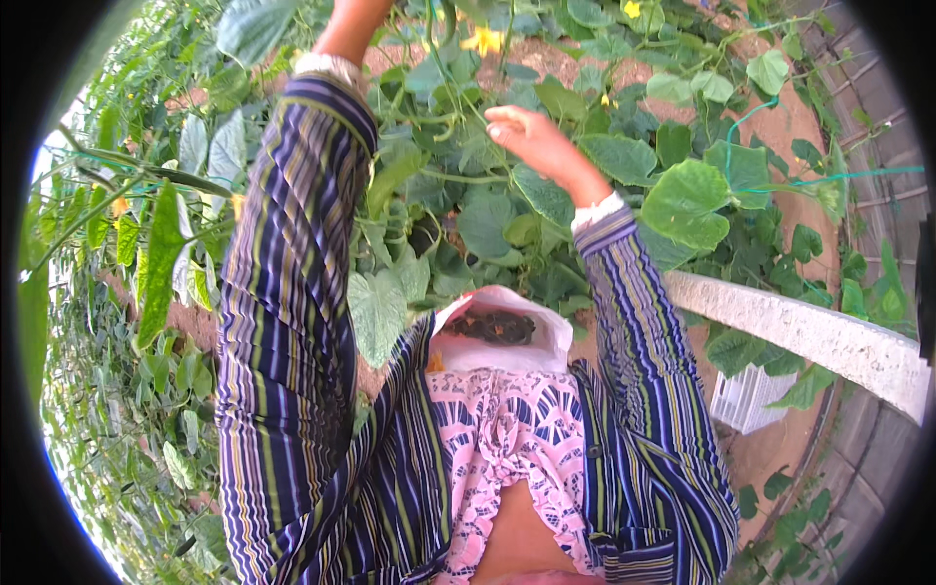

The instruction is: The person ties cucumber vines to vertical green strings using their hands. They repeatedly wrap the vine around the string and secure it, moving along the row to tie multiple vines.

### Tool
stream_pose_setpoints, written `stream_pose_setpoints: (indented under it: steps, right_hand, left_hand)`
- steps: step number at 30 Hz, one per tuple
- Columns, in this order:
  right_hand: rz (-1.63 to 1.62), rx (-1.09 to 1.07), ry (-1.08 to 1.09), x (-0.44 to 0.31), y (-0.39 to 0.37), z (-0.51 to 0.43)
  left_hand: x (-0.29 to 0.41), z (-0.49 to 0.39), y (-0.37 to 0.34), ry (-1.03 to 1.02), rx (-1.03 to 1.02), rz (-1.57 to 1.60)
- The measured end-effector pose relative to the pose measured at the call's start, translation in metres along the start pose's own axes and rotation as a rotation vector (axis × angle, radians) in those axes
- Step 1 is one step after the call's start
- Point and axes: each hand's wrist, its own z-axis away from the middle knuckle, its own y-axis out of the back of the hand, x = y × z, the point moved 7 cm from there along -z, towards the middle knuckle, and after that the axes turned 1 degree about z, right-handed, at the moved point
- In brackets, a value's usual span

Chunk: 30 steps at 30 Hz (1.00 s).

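Observation:
My left arm reaches past the top edge, so only the wrist shows and the hand is out of view. My right hand [537, 146] is raised among cucumber vines, fingers pointing left beside a thin green stem [457, 91]. Whether the fingertips touch that stem is unclear. Just above them, a yellow flower [482, 40] is open. Broad cucumber leaves [486, 223] spread below the hand. At my waist a white bag [504, 358] gapes open, with a dark, crumpled mass [497, 327] inside that I cannot identify.
A pale concrete beam [790, 325] slants across the right side. Below it, a white plastic crate [746, 402] rests on bare soil. Teal twine [841, 177] runs through the foliage. A long green cucumber [194, 181] hangs at left. Grey paving [870, 95] borders the bed.

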Motion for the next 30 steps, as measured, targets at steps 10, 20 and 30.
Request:
stream_pose_setpoints:
  steps: [10,20,30]
  right_hand:
    - [0.167,0.584,0.911,-0.253,0.009,0.075]
    - [0.541,0.589,0.994,-0.309,-0.01,-0.003]
    - [-0.147,0.231,0.831,-0.292,0.027,-0.076]
  left_hand:
    - [-0.061,0.031,0.047,-0.144,0.034,-0.46]
    - [-0.024,0.082,0.057,0.121,-0.114,-0.019]
    - [0.027,0.038,0.106,-0.014,-0.084,-0.344]
